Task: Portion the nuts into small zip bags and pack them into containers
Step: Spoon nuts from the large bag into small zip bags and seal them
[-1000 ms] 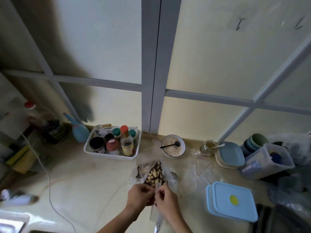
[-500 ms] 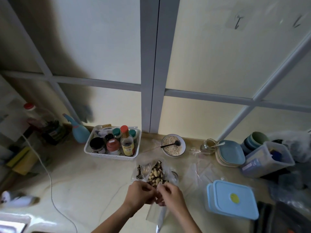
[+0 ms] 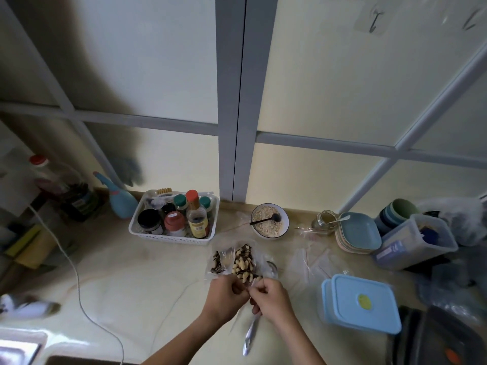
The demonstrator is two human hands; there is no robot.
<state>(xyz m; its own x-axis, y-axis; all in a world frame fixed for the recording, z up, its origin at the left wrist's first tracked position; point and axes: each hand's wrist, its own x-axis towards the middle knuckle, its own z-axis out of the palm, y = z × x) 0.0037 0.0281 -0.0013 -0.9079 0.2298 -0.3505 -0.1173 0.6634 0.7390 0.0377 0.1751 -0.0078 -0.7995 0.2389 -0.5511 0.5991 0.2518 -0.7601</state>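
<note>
Right now your left hand [image 3: 226, 296] and right hand [image 3: 271, 299] pinch a small zip bag [image 3: 243, 305] between them (nuts [image 3: 243, 266] just beyond).

Light-blue lidded containers [image 3: 361, 302] with yellow dot; white slotted basket [image 3: 172, 234]; pale nuts [image 3: 243, 266] with dark-striped seeds; cream countertop [image 3: 131, 272].

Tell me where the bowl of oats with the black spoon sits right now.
In the head view, the bowl of oats sits at the back of the counter, right of centre, between the white basket and the small glass jar.
</note>
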